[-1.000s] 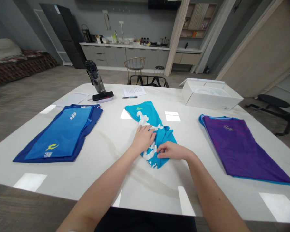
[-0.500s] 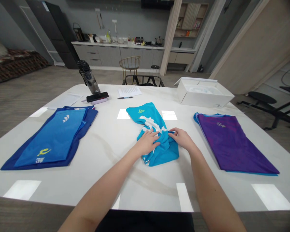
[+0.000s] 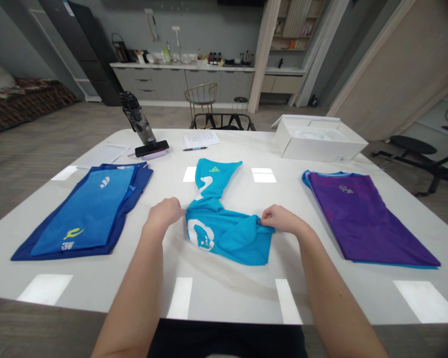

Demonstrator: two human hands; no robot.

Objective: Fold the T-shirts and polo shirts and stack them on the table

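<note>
Room with kitchen area, looks like a home or shared living space: along back wall, grey cabinets (image 3: pixel 205 84) under a pale counter (image 3: pixel 224 66) with bottles and pans, utensils on wall above; tall dark fridge (image 3: pixel 85 49) to the left; patterned couch or bed (image 3: pixel 22 102) at far left; wire-back chair (image 3: pixel 202 95) beyond far edge of white table (image 3: pixel 231 288), round black stool (image 3: pixel 412 144) past its right edge

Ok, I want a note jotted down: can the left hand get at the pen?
Probably, with a stretch: bare table lies between the left hand and the pen, though that hand holds the turquoise shirt.
</note>
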